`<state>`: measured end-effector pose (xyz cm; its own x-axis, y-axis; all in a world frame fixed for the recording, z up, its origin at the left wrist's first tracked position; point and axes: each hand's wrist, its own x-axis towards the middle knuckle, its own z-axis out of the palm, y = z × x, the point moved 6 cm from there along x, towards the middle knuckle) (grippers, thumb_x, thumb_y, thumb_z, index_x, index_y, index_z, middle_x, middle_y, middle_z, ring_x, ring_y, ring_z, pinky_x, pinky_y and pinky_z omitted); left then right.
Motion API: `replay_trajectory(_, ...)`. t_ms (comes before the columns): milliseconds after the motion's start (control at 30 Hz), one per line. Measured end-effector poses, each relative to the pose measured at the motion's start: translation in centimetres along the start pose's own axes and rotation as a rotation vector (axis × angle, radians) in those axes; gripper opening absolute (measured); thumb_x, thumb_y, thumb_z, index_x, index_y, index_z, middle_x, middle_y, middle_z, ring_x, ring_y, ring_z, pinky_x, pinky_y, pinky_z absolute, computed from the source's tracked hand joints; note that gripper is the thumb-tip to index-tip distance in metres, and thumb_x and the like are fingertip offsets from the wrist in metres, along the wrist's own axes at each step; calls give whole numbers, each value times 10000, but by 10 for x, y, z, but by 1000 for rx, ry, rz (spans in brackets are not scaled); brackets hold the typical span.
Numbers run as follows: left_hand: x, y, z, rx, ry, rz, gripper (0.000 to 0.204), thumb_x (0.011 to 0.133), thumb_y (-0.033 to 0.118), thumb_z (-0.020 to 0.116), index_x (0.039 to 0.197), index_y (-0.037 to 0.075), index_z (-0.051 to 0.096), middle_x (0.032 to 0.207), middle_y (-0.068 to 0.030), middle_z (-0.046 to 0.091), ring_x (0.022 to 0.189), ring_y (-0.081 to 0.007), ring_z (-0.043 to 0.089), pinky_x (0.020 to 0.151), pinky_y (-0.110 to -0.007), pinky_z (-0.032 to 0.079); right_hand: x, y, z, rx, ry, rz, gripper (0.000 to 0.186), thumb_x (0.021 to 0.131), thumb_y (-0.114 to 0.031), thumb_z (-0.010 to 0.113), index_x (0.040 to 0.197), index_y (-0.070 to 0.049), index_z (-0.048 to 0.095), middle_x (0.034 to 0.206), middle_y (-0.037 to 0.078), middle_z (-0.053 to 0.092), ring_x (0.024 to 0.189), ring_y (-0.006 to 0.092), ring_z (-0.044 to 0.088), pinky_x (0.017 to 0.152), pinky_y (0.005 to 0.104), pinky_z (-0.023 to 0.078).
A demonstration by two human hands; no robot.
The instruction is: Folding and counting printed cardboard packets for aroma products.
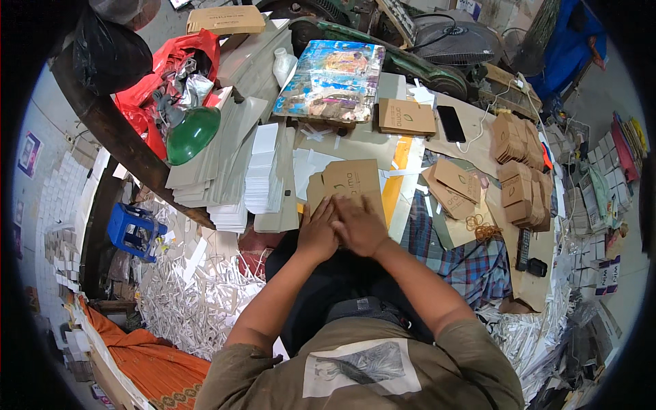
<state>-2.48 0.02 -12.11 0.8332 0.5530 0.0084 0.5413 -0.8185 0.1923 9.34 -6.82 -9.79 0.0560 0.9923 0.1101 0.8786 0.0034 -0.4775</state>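
A flat brown cardboard piece (pixel 359 174) with dark printing lies at the table's near edge, directly in front of me. My left hand (pixel 318 232) rests on its lower left part, fingers stretched forward. My right hand (pixel 361 225) presses beside it, fingers spread over the printed face, and the two hands touch at the thumbs. Neither hand grips anything that I can see. Just left of the cardboard stands a stack of white cards (pixel 263 174). To its right lie more flat brown cardboard pieces (pixel 454 188) and a bunch of rubber bands (pixel 483 230).
Bundled brown cardboard pieces (pixel 525 195) sit at the right, near a black phone (pixel 450 124) and a remote control (pixel 523 249). A paint-stained board (pixel 331 78) is at the back. Grey board stacks (pixel 225 160) and a green lamp shade (pixel 194 135) stand left. Paper shreds (pixel 184 294) cover the floor.
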Motion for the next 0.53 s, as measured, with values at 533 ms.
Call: replay_trajectory(533,69,1,-20,-24,93,213,693,921,461,824,1494,122,632,1382,-156,598,1355,-350,555,1132,-525,455,-24,52,-62,-35,36,144,894,1009,-457,767,1712,-56,388,1764,194,393,1639,453,337,1314,613,311)
